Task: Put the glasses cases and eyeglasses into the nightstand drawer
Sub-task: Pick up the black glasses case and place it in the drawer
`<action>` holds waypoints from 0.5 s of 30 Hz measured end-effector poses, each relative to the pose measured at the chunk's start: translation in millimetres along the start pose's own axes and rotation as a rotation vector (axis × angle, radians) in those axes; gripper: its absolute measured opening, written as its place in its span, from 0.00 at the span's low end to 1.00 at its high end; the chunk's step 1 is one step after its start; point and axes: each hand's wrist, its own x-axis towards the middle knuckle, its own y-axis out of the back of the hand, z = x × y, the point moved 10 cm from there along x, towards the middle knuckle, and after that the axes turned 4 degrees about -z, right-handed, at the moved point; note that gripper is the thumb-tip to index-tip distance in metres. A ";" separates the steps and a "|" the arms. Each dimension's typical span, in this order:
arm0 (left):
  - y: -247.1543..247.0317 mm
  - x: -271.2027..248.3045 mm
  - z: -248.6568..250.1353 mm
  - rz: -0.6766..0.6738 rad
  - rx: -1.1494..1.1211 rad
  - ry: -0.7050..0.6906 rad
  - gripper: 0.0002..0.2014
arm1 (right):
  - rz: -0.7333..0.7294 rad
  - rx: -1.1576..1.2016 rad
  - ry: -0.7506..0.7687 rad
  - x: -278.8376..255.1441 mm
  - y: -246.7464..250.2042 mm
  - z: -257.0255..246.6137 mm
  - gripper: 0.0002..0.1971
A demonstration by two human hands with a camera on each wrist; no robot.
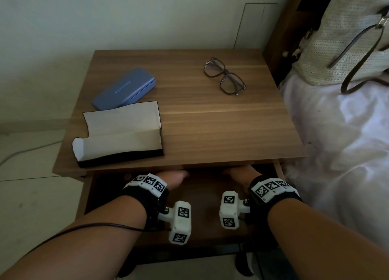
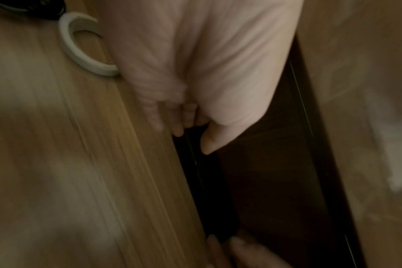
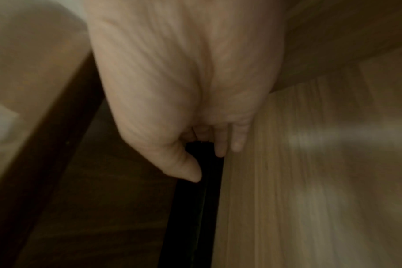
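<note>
On the wooden nightstand top [image 1: 210, 119] lie a shut blue glasses case [image 1: 124, 88] at the back left, an open black case with grey lining [image 1: 120, 132] at the front left, and dark-framed eyeglasses [image 1: 224, 76], folded, at the back right. Below the front edge is the dark drawer [image 1: 202, 197]. My left hand [image 1: 174, 177] and right hand [image 1: 242, 173] both hold its upper edge just under the top. In the blurred wrist views, the left hand [image 2: 190, 137] and right hand [image 3: 209, 163] have fingers curled over a wood panel edge, thumbs at a dark gap.
A woven straw bag [image 1: 345, 40] with dark straps rests on white bedding [image 1: 341, 143] right of the nightstand. A pale wall stands behind. A thin cable [image 1: 23, 151] runs over the tiled floor at the left.
</note>
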 end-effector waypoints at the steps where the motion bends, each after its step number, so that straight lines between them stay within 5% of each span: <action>1: -0.2 -0.5 -0.9 -0.004 -0.006 0.006 0.21 | -0.013 -0.018 0.006 -1.5 -1.8 -1.6 0.16; 9: 5.8 -20.0 -12.8 0.042 -0.145 0.048 0.23 | -0.038 -0.063 -0.045 -27.0 -1.7 -2.3 0.19; 15: 6.7 -44.8 -27.8 0.081 -0.326 0.046 0.35 | -0.116 -0.167 -0.042 -71.9 -11.3 -15.4 0.22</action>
